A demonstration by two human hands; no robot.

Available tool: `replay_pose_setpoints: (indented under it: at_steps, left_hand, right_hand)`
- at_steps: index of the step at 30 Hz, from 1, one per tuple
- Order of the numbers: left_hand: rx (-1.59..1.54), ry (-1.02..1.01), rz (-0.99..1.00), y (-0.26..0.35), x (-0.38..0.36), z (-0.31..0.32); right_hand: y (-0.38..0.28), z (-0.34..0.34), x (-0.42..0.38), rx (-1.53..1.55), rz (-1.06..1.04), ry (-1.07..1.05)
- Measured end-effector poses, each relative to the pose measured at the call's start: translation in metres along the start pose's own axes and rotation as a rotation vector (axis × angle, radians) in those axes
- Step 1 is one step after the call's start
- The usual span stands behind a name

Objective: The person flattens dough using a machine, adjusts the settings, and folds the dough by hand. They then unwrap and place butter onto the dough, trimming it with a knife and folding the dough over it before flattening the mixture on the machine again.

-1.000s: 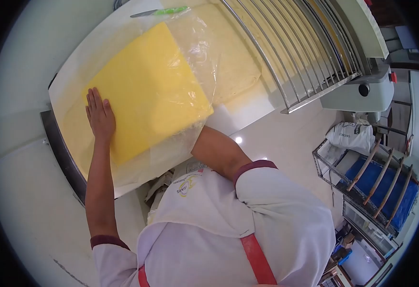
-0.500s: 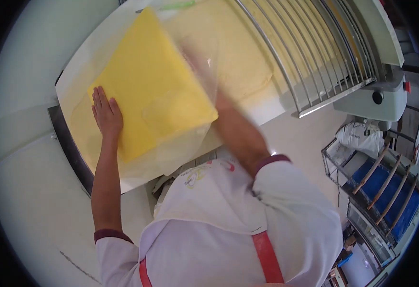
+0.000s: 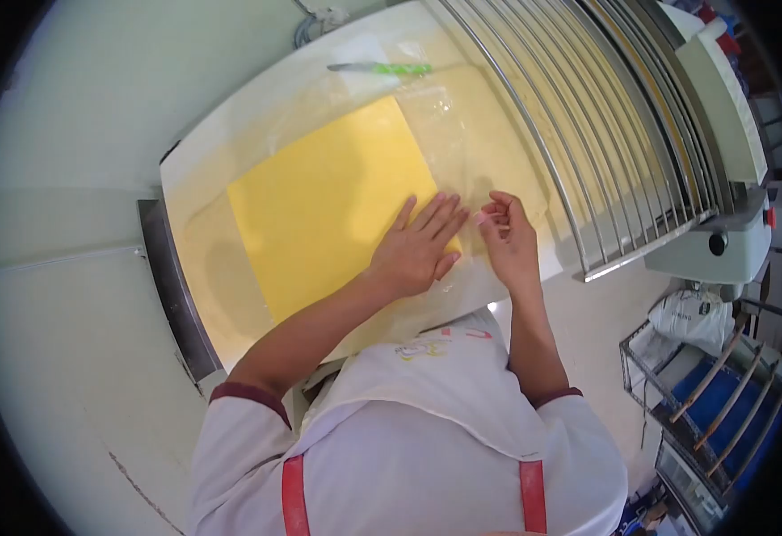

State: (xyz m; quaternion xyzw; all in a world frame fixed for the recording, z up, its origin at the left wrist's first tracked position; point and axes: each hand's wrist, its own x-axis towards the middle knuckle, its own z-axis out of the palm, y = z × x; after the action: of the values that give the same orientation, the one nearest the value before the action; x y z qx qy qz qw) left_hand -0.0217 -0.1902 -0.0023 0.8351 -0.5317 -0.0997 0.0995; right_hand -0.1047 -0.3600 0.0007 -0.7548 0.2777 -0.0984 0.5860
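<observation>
A flat yellow sheet (image 3: 319, 196) lies on pale dough (image 3: 203, 259) spread over the white work surface. My left hand (image 3: 413, 246) rests palm down, fingers spread, on the sheet's right corner. Just to its right, my right hand (image 3: 509, 237) is held with curled fingers and thumb together, at the edge of a clear plastic film (image 3: 449, 134). It seems to pinch the film, but what is between the fingertips is too small to make out. A knife with a green handle (image 3: 400, 69) lies beyond the sheet.
A metal bar guard (image 3: 543, 134) covers the right part of the surface, beside a machine body (image 3: 722, 241). At the lower right stands a rack (image 3: 722, 402) with wooden rods and a blue panel. A white bag (image 3: 693, 317) sits above it.
My left hand has moved right, from the sheet's left edge to its right corner. My right hand has come out from the blurred film area. The yellow sheet now lies flatter, and the view has shifted.
</observation>
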Motion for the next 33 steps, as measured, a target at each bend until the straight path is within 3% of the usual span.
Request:
replay_pose_setpoints:
  at_steps: [3,8,11,12,13,15,18,22,25,27,33]
  left_hand:
    - [0.069,0.085,-0.092,-0.041,0.037,-0.012]
    - [0.143,0.243,-0.272,-0.128,0.094,-0.018]
    - [0.091,0.180,-0.437,-0.155,0.122,-0.033]
    - [0.111,0.362,-0.424,-0.161,0.131,-0.036]
    - [0.030,0.262,-0.500,-0.168,0.146,-0.039]
    - [-0.133,0.039,-0.648,-0.127,0.163,-0.107]
    - [-0.071,-0.083,-0.738,-0.120,0.195,-0.112]
    - [-0.112,-0.032,-0.669,-0.175,0.217,-0.063]
    - [-0.188,-0.071,-0.701,-0.175,0.209,-0.069]
    - [-0.119,-0.128,-0.708,-0.136,0.195,-0.104]
    - [-0.111,-0.019,-0.712,-0.151,0.215,-0.091]
  right_hand:
    - [-0.017,0.009,0.004,-0.338,0.016,-0.020]
    - [-0.038,0.010,-0.004,-0.569,-0.035,-0.054]
    - [-0.033,0.007,-0.004,-0.709,-0.024,-0.181]
    - [-0.033,0.011,-0.007,-0.736,-0.092,-0.114]
    - [-0.036,0.011,-0.010,-0.654,-0.154,-0.179]
    - [-0.052,0.014,-0.019,-0.487,-0.265,-0.315]
    - [-0.060,0.035,-0.026,-0.492,-0.401,-0.407]
    - [-0.056,0.042,-0.024,-0.481,-0.372,-0.453]
    - [-0.055,0.048,-0.024,-0.481,-0.363,-0.465]
    - [-0.061,0.056,-0.023,-0.515,-0.386,-0.477]
    - [-0.070,0.065,-0.020,-0.580,-0.442,-0.533]
